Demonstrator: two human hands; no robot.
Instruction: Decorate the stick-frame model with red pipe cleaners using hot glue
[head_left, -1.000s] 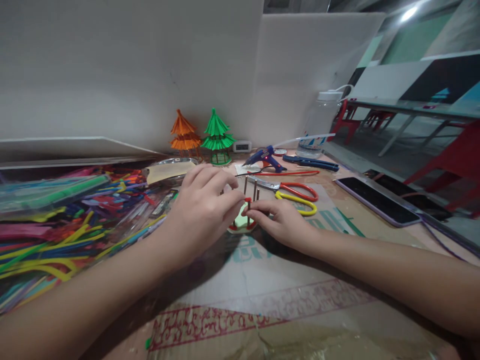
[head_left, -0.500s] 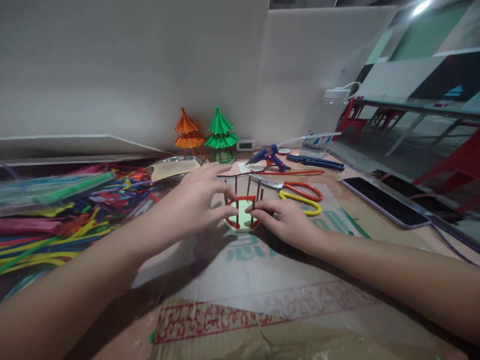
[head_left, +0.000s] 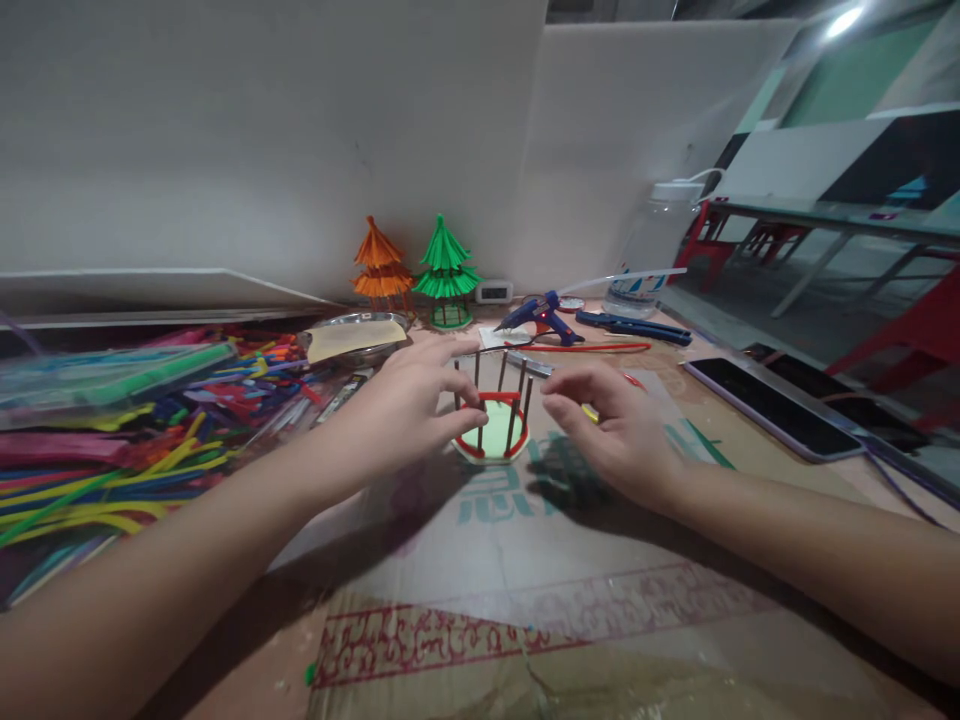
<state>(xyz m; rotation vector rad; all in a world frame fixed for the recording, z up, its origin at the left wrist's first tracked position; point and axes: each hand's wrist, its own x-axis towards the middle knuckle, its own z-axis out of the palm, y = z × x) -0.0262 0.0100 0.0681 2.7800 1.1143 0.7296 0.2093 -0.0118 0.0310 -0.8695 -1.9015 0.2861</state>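
Thumb and forefinger of the left hand (head_left: pixel 412 408) pinch a brown post (head_left: pixel 481 434) of the red-ringed frame (head_left: pixel 496 436), mid-tabletop (head_left: pixel 255 672); the right hand (head_left: pixel 611 430), fingers loosely curled and parted, hangs just beside. Both forearms (head_left: pixel 217 550) slant inward. Craft strips (head_left: pixel 142 490) crowd the left edge, pagoda models (head_left: pixel 448 270) the back, a smartphone (head_left: pixel 772 408) the right; red chairs (head_left: pixel 919 340) stand beyond.

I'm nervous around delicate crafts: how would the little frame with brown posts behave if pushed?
The little frame probably feels light, given its thin brown posts. A low push would likely slide it rather than tip it, since its pale green base is flat. It may be fragile up top, where the posts stand unjoined above the red crossbar.
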